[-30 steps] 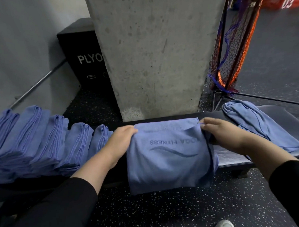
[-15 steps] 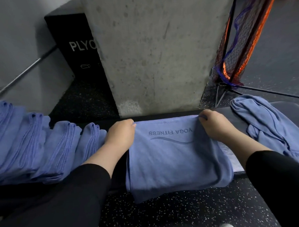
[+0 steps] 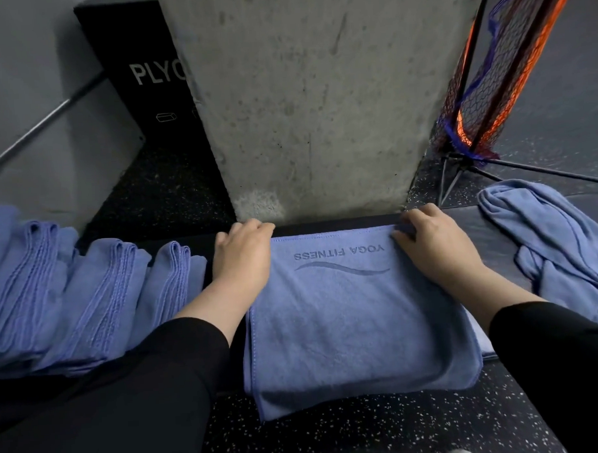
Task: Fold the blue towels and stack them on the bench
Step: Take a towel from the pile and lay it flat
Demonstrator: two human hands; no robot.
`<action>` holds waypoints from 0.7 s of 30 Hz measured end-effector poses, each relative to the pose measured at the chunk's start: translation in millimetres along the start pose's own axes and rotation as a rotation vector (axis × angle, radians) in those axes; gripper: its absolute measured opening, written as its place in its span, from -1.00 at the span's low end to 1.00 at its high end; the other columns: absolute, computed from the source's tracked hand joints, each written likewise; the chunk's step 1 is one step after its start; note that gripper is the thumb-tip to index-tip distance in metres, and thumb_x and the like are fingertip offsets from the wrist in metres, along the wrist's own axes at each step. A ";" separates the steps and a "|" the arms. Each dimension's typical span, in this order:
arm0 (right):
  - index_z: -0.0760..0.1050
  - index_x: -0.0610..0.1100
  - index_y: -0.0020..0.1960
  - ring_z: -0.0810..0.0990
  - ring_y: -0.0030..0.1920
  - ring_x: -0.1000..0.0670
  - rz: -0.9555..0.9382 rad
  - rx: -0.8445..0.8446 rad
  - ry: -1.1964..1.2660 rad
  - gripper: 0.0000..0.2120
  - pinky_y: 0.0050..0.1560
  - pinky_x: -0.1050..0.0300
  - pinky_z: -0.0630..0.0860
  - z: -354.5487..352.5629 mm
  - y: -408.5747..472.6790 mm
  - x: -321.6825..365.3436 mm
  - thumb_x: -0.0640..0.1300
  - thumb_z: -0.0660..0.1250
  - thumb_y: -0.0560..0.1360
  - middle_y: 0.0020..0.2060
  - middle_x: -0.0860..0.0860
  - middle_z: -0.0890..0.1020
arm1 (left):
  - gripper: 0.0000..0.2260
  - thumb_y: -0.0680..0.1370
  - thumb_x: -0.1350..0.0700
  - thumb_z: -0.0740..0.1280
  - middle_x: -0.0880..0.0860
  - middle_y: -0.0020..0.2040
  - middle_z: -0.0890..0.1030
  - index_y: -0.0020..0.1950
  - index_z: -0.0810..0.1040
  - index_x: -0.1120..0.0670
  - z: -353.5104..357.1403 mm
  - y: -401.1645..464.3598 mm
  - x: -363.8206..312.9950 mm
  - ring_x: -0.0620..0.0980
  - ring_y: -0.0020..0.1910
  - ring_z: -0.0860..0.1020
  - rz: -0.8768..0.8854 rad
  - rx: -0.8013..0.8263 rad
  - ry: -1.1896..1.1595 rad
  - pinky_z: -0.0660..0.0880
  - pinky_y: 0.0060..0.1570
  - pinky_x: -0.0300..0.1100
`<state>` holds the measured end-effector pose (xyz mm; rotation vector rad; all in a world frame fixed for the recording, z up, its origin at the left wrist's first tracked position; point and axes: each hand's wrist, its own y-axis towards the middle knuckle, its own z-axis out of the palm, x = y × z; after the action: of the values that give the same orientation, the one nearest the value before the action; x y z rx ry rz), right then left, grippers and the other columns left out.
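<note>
A big gray concrete pillar (image 3: 305,99) stands in the middle. Behind it on the left is a black box (image 3: 140,79) with white letters "PLYO". A metal bar (image 3: 43,124) leans along the gray wall (image 3: 26,60). On the right is an orange and black net (image 3: 499,60). The floor (image 3: 368,435) is black with white specks.

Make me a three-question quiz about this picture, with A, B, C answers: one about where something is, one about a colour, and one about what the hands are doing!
1. Where is the crumpled towel?
A. To the right of the towel being folded
B. On the floor
C. On the folded pile

2. What colour is the box behind the pillar?
A. Red
B. Black
C. White

3. What are the two hands doing?
A. Hanging free
B. Holding a ball
C. Holding the towel's far corners

Answers:
A, it lies on the bench, right of the flat towel.
B, black with white letters.
C, left hand and right hand grip the corners.
</note>
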<state>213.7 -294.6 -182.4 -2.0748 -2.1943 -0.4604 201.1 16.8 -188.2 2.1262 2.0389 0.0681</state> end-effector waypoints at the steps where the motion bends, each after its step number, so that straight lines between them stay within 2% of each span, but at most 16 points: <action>1: 0.57 -0.10 0.19 0.52 0.07 -0.26 -0.008 0.016 -0.026 -0.68 0.06 -0.13 0.54 2.3 -2.5 -1.4 0.06 0.29 0.54 0.10 -0.09 0.54 | -0.62 0.63 0.21 0.23 -0.02 0.35 0.51 0.44 0.47 -0.02 0.5 1.6 0.1 0.07 0.27 0.45 0.039 0.020 -0.003 0.31 0.17 -0.01; 3: 0.57 -0.06 0.27 0.49 0.11 -0.25 -0.011 0.039 -0.043 -0.63 0.14 -0.16 0.51 3.6 -5.7 -3.8 0.02 0.29 0.51 0.17 -0.07 0.54 | -0.62 0.64 0.15 0.21 -0.04 0.36 0.51 0.47 0.47 -0.03 -0.3 3.1 -0.9 0.04 0.29 0.44 0.071 0.042 -0.016 0.27 0.19 -0.01; 6: 0.55 -0.03 0.31 0.48 0.20 -0.21 0.008 0.091 -0.034 -0.62 0.16 -0.13 0.44 -1.9 -3.3 -2.2 -0.01 0.33 0.51 0.19 -0.06 0.56 | -0.67 0.63 0.14 0.22 -0.02 0.24 0.54 0.37 0.54 -0.01 -3.2 4.3 -0.8 0.06 0.23 0.44 0.061 0.079 0.008 0.27 0.15 -0.01; 9: 0.55 -0.05 0.20 0.51 0.20 -0.20 0.026 0.168 0.006 -0.73 0.11 -0.11 0.43 -7.5 1.2 1.5 -0.04 0.34 0.52 0.13 -0.04 0.59 | -0.74 0.62 0.13 0.22 -0.02 0.16 0.55 0.27 0.57 -0.02 -8.0 2.9 -2.4 0.05 0.20 0.44 0.033 0.124 0.015 0.26 0.14 -0.02; 11: 0.53 -0.04 0.05 0.54 0.12 -0.20 0.024 0.182 0.055 -0.85 0.06 -0.10 0.47 -11.2 -0.3 2.7 -0.07 0.36 0.49 -0.01 -0.01 0.56 | -0.81 0.62 0.09 0.24 -0.02 0.13 0.54 0.17 0.57 -0.02 -13.1 0.1 -2.8 0.04 0.19 0.44 0.015 0.137 0.008 0.27 0.14 -0.02; 13: 0.45 -0.02 -0.05 0.54 0.01 -0.17 0.019 0.173 0.109 -0.88 -0.03 -0.04 0.45 -15.9 -3.4 1.9 -0.09 0.38 0.47 -0.12 0.03 0.50 | -0.88 0.59 0.07 0.25 -0.02 0.07 0.53 0.06 0.56 -0.01 -20.9 -4.0 -2.0 0.05 0.13 0.47 -0.011 0.162 -0.040 0.31 0.14 0.00; 16: 0.43 -0.08 -0.06 0.50 -0.16 -0.10 0.065 0.138 0.229 -0.85 -0.21 0.06 0.29 -30.7 -10.6 3.2 -0.13 0.41 0.49 -0.21 -0.01 0.54 | -0.97 0.54 0.13 0.27 -0.03 -0.12 0.58 -0.08 0.49 0.01 -38.7 -11.9 1.8 0.05 -0.09 0.53 -0.094 0.235 -0.326 0.41 -0.08 -0.07; 19: 0.40 -0.11 -0.13 0.42 -0.31 -0.01 0.079 0.107 0.326 -0.77 -0.31 0.09 0.32 -49.3 -19.4 4.6 -0.08 0.45 0.50 -0.32 0.00 0.50 | -0.89 0.54 0.20 0.28 0.02 -0.20 0.58 -0.04 0.49 -0.02 -60.7 -22.3 5.5 -0.01 -0.24 0.49 -0.101 0.247 -0.558 0.39 -0.21 -0.10; 21: 0.40 -0.17 -0.15 0.38 -0.33 0.00 0.075 0.084 0.386 -0.69 -0.29 0.05 0.33 -65.1 -27.5 8.4 -0.01 0.48 0.48 -0.33 -0.09 0.51 | -0.81 0.54 0.23 0.29 0.00 -0.19 0.57 0.07 0.49 -0.03 -77.0 -30.3 7.7 -0.09 -0.26 0.47 -0.094 0.212 -0.612 0.35 -0.25 -0.16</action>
<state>176.7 -305.4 -122.5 -1.8338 -1.8752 -0.6829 158.8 33.7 -118.7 1.8349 1.8157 -0.7446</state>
